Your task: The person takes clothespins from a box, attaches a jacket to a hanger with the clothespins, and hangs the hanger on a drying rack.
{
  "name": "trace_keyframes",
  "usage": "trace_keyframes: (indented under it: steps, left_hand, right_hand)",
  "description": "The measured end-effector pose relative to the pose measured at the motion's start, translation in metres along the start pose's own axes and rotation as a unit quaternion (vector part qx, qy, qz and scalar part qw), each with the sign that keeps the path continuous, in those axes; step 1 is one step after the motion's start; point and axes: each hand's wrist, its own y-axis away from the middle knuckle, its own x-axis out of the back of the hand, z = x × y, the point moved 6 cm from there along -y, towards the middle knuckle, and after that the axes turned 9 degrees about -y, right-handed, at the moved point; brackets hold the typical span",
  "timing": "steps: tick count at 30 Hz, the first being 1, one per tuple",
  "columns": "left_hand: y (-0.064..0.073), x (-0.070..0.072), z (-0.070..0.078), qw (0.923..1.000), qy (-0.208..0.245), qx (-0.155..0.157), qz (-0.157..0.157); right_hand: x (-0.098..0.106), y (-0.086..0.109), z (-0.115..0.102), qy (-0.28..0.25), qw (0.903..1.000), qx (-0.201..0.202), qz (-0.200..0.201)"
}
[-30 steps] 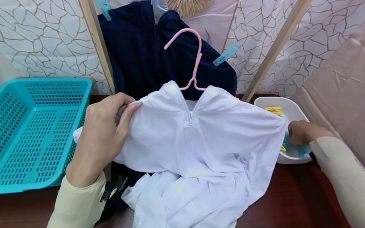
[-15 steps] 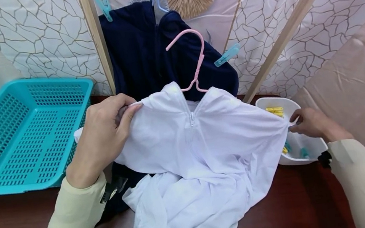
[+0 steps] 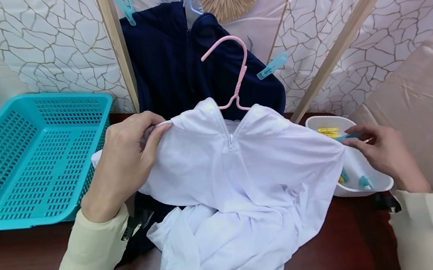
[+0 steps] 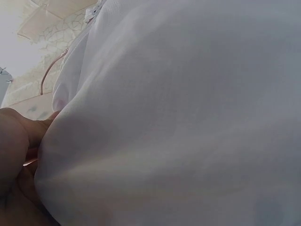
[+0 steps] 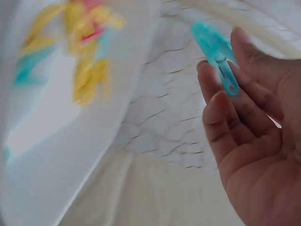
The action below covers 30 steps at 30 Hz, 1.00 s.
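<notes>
A white shirt (image 3: 203, 159) with a zip at its collar hangs on a pink hanger (image 3: 242, 74), its lower part bunched on the table. With thumb and fingers my left hand (image 3: 122, 154) pinches the shirt's left shoulder; in the left wrist view the white cloth fills most of the picture. My right hand (image 3: 386, 147) holds a teal clothespin (image 5: 217, 54) between thumb and fingers, close by the shirt's right shoulder and over the white tub (image 3: 375, 187). The tub has yellow clothespins (image 3: 328, 131) and teal ones in it.
Behind the shirt hangs a navy garment (image 3: 161, 55) with a light blue clothespin (image 3: 272, 65) at its right side. A teal basket (image 3: 42, 217) stands at the left. Wooden posts (image 3: 351, 35) rise at the back. Dark cloth lies under the shirt.
My right hand has come up out of the white tub with a teal clothespin and turned toward the shirt's right shoulder. The left hand keeps its grip on the shirt.
</notes>
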Motion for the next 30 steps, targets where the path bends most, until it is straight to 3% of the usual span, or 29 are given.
trace_keyframes:
  steps: [5,11,14,17,21,23,24,27,30]
  left_hand:
    - [0.001,-0.001,-0.001,1.0,-0.002,0.003,-0.003]
    - [0.003,-0.001,-0.001,1.0,-0.004,0.0,-0.008]
    - [0.003,-0.001,-0.001,1.0,-0.003,-0.002,-0.007]
    - [0.003,0.0,0.0,1.0,-0.003,-0.004,-0.008]
    - [0.002,0.001,0.001,0.9999,-0.006,-0.004,-0.008]
    - [0.001,0.002,0.001,0.9999,-0.006,-0.005,-0.008]
    - [0.001,0.002,0.002,0.9999,-0.006,-0.006,-0.009]
    - [0.0,0.002,0.003,0.9999,-0.004,-0.008,-0.007]
    - [-0.001,0.002,0.004,0.9999,-0.004,-0.009,-0.004]
  right_hand:
    - [0.012,0.013,-0.034,-0.065,0.9921,0.023,0.104]
    - [0.024,0.033,-0.077,-0.192,0.9628,0.016,0.189]
    - [0.026,0.043,-0.098,-0.215,0.9555,0.044,0.198]
    - [0.024,0.049,-0.119,-0.233,0.9471,0.117,0.187]
    - [0.017,0.052,-0.136,-0.298,0.9165,0.205,0.17]
    - [0.016,0.053,-0.139,-0.324,0.9021,0.226,0.173]
    - [0.016,0.053,-0.139,-0.328,0.8993,0.23,0.176]
    - [0.017,0.053,-0.141,-0.3,0.9065,0.236,0.18]
    - [0.017,0.053,-0.144,-0.257,0.9207,0.242,0.166]
